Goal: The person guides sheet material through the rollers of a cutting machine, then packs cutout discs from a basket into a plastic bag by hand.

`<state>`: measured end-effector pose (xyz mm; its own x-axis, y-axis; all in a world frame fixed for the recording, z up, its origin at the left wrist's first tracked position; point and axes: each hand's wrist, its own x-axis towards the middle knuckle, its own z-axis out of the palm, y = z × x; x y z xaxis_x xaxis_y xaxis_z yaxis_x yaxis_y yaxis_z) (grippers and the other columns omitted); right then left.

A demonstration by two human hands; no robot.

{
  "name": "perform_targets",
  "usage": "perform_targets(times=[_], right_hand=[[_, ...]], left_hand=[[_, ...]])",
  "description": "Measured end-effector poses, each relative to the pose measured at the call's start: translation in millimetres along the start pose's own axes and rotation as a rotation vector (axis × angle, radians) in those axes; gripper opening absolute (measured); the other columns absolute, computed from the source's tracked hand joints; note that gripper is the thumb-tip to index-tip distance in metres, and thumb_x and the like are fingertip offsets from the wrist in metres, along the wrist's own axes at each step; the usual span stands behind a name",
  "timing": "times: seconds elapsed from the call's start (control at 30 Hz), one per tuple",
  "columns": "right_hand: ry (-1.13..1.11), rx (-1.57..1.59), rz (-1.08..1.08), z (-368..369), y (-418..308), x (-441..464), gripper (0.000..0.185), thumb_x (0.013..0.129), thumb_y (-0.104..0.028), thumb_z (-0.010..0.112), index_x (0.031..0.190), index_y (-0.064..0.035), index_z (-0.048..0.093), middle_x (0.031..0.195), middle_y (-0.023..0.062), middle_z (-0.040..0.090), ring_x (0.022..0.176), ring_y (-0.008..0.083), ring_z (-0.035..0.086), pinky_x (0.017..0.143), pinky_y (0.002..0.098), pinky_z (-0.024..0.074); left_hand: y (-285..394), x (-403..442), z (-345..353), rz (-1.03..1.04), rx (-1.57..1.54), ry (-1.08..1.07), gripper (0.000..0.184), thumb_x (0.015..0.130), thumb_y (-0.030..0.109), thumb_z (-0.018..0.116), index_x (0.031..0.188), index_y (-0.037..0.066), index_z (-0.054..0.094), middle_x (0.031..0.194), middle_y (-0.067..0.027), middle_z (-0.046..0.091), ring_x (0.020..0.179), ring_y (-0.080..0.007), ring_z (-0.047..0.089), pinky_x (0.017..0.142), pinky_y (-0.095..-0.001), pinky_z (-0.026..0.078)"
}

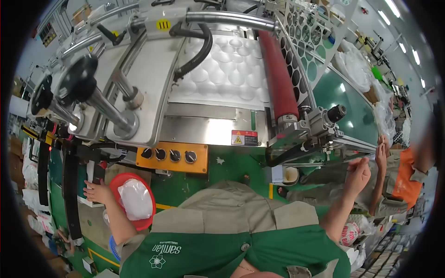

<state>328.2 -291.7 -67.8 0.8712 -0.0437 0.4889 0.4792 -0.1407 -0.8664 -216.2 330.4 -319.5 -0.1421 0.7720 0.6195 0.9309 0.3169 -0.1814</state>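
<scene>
My left hand (pixel 96 191) is out to the left with its fingers apart and holds nothing that I can see. It is beside a dark vertical bar (pixel 70 194) and just left of a red basin (pixel 151 200) containing a white, plastic-looking bundle (pixel 136 199). Over on the right, my right hand (pixel 358 174) is raised with its fingers curled in, and nothing shows in it. Another person's hand (pixel 381 150) is close to its right. Ahead of me, the machine bed carries a silvery sheet (pixel 218 69) with rows of round shapes.
A red roller (pixel 280 76) crosses the machine's right side. Black knobs (pixel 79 78) stand at its left, above a yellow switch box (pixel 172 157). A perforated sheet (pixel 303 44) hangs over a green table (pixel 345 104). A person in orange and grey (pixel 403 178) stands at right.
</scene>
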Motion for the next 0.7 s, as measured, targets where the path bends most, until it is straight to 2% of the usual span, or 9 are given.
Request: perform_targets(times=[0.07, 0.1, 0.2, 0.4, 0.5, 0.6, 0.67, 0.7], right_hand=[[-0.021, -0.050, 0.055, 8, -12, 1, 0.050, 0.102, -0.038, 0.048, 0.069, -0.0029, 0.060, 0.064, -0.0005, 0.053, 0.060, 0.0058, 0.043, 0.057, 0.0209, 0.0303], [-0.035, -0.134, -0.040, 13, -11, 3, 0.051, 0.102, -0.039, 0.047, 0.069, -0.0031, 0.060, 0.062, -0.0012, 0.052, 0.059, 0.0057, 0.043, 0.057, 0.0213, 0.0302], [-0.069, -0.170, -0.090, 18, -12, 8, 0.051, 0.103, -0.039, 0.046, 0.068, -0.0032, 0.060, 0.062, -0.0010, 0.052, 0.059, 0.0057, 0.044, 0.057, 0.0217, 0.0305], [-0.075, -0.189, -0.103, 33, -25, 9, 0.052, 0.103, -0.037, 0.045, 0.068, -0.0026, 0.060, 0.062, -0.0008, 0.052, 0.057, 0.0056, 0.043, 0.054, 0.0212, 0.0306], [-0.102, -0.203, -0.089, 28, -19, 13, 0.052, 0.103, -0.037, 0.045, 0.069, -0.0024, 0.061, 0.061, -0.0008, 0.051, 0.057, 0.0056, 0.043, 0.054, 0.0215, 0.0307], [-0.098, -0.232, -0.146, 27, -16, 21, 0.051, 0.104, -0.035, 0.044, 0.068, -0.0022, 0.060, 0.060, -0.0008, 0.050, 0.057, 0.0057, 0.043, 0.054, 0.0216, 0.0306], [-0.104, -0.210, -0.165, 31, -23, 25, 0.052, 0.104, -0.034, 0.043, 0.067, -0.0020, 0.060, 0.060, -0.0007, 0.050, 0.057, 0.0058, 0.043, 0.054, 0.0215, 0.0305], [-0.097, -0.201, -0.169, 31, -22, 29, 0.052, 0.104, -0.033, 0.043, 0.067, -0.0017, 0.060, 0.060, -0.0006, 0.050, 0.057, 0.0059, 0.043, 0.055, 0.0215, 0.0305]], left_hand=[[-1, 0, 2, 0.002, -0.005, -0.004, 0.086, 0.081, 0.049, 0.070, 0.148, 0.015, 0.030, 0.143, -0.0255, 0.041, 0.132, -0.0447, 0.039, 0.108, -0.0583, 0.029], [0, 0, -2, 0.007, -0.040, 0.019, 0.083, 0.082, 0.047, 0.070, 0.148, 0.015, 0.031, 0.142, -0.0258, 0.041, 0.131, -0.0451, 0.040, 0.108, -0.0585, 0.029], [-4, -1, -2, 0.017, -0.096, 0.069, 0.083, 0.081, 0.044, 0.071, 0.148, 0.015, 0.031, 0.142, -0.0258, 0.042, 0.130, -0.0454, 0.041, 0.107, -0.0582, 0.030], [-2, -1, -2, 0.012, -0.099, 0.136, 0.081, 0.080, 0.043, 0.071, 0.147, 0.017, 0.033, 0.140, -0.0244, 0.044, 0.128, -0.0444, 0.043, 0.104, -0.0571, 0.034], [3, 0, -6, -0.019, -0.032, 0.063, 0.081, 0.081, 0.042, 0.071, 0.147, 0.016, 0.033, 0.140, -0.0244, 0.044, 0.129, -0.0443, 0.043, 0.104, -0.0571, 0.034], [-7, 0, 7, 0.006, -0.036, 0.068, 0.080, 0.081, 0.041, 0.071, 0.147, 0.014, 0.034, 0.139, -0.0259, 0.045, 0.129, -0.0457, 0.043, 0.105, -0.0560, 0.034], [-21, 5, 11, 0.079, -0.192, -0.007, 0.080, 0.083, 0.039, 0.070, 0.146, 0.009, 0.033, 0.141, -0.0285, 0.041, 0.128, -0.0485, 0.041, 0.105, -0.0545, 0.035], [-29, 3, 4, 0.224, -0.194, 0.070, 0.061, 0.085, 0.031, 0.068, 0.134, 0.001, 0.047, 0.129, -0.0275, 0.054, 0.116, -0.0449, 0.053, 0.097, -0.0502, 0.043]])
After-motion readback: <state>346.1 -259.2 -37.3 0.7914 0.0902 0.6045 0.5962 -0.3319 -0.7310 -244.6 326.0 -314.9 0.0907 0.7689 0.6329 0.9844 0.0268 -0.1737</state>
